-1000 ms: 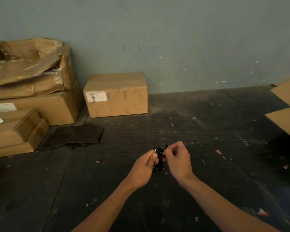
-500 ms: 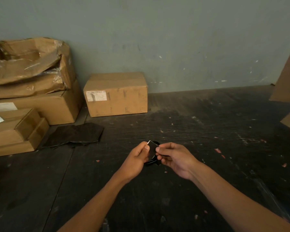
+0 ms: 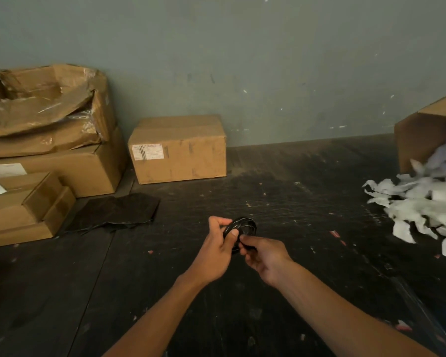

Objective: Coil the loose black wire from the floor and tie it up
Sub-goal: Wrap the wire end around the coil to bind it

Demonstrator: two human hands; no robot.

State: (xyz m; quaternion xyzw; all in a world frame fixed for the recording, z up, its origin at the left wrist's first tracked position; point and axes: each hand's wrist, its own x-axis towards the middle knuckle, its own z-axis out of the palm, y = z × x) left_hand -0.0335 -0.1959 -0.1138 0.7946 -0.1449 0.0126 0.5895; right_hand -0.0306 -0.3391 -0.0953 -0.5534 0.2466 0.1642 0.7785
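Since half a second ago, your view has swung right, bringing a tipped cardboard box (image 3: 422, 135) with spilled white paper scraps (image 3: 420, 207) into the right edge, and your hands have turned the black wire coil (image 3: 245, 228) so its ring now faces you. Your left hand (image 3: 214, 248) reaches forward with fingers curled, thumb laid across the coil's left rim, gripping it. Your right hand (image 3: 265, 256) sits just beside and slightly lower, palm tilted up, with thumb and fingertips pinching the coil's lower edge; whether it holds a loose end or the bundle itself is too dark to tell. Both forearms run in from the bottom of the frame and converge at the coil, which is held in the air above the dark floor (image 3: 294, 292). At left, stacked cardboard boxes (image 3: 62, 150) stand against the wall (image 3: 242, 60); a single sealed box (image 3: 178, 148) sits beside them, and a black sheet (image 3: 116, 210) lies flat in front.
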